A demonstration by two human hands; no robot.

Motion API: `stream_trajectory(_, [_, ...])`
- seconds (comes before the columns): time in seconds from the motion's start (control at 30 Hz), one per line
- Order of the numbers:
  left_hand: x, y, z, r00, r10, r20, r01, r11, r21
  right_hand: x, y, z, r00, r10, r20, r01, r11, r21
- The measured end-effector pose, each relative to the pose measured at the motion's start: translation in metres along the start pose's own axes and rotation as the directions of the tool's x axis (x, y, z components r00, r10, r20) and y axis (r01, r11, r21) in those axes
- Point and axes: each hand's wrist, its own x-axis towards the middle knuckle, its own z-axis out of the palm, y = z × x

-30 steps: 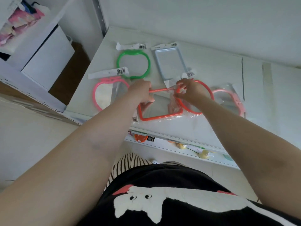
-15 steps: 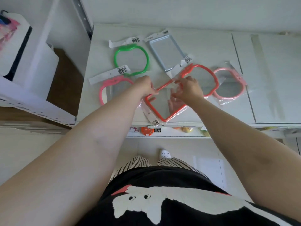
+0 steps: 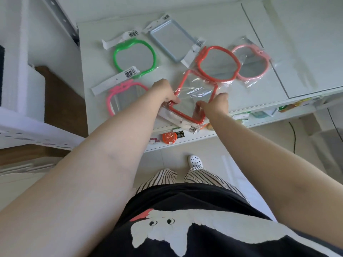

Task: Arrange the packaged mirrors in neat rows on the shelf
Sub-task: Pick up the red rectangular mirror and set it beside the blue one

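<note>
- White shelf (image 3: 213, 25), front lip carrying price tags; tiled floor below, lower shelf of small goods.
- Both hands hold red rectangular mirror (image 3: 193, 97) at shelf's front edge: left hand (image 3: 163, 92) gripping its left side, right hand (image 3: 215, 105) pinching its near-right corner.
- Risk: slippery wrap, header overhanging the edge; it could slide off.
- Risk: far corner touches red round mirror (image 3: 217, 64); a push shifts it.

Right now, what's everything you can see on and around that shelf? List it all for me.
Rectangular mirror: 1, red, front edge, held by both hands
Round mirrors: 1 green, back left; 1 hot pink, front left; 1 red, centre; 1 pale pink, right
Rectangular mirror: 1, grey-blue, back
Shelf: 1, white
Small goods: several, mixed colours, lower shelf
Left hand: grips red rectangle's left edge
Right hand: grips its right edge
</note>
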Motion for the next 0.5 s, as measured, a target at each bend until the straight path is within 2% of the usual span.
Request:
stream_trajectory(0.13, [-0.002, -0.013, -0.003, 0.974, -0.064, 0.217, 0.132, 0.941, -0.312, -0.009, -0.004, -0.008, 0.986, 0.109, 0.126, -0.131, 0.975, 0.178])
stream_trajectory(0.27, [-0.012, -0.03, -0.017, 0.911, -0.062, 0.408, 0.253, 0.865, -0.433, -0.017, -0.006, -0.009, 0.953, 0.166, 0.254, -0.207, 0.968, 0.142])
stream_trajectory(0.37, [-0.022, -0.038, -0.031, 0.902, -0.037, 0.43, 0.255, 0.85, -0.461, -0.022, -0.015, -0.006, 0.943, 0.166, 0.29, -0.21, 0.969, 0.127])
stream_trajectory(0.5, [-0.031, -0.039, -0.055, 0.936, 0.008, 0.351, 0.198, 0.814, -0.546, -0.015, -0.031, -0.004, 0.937, 0.052, 0.345, -0.155, 0.948, 0.277])
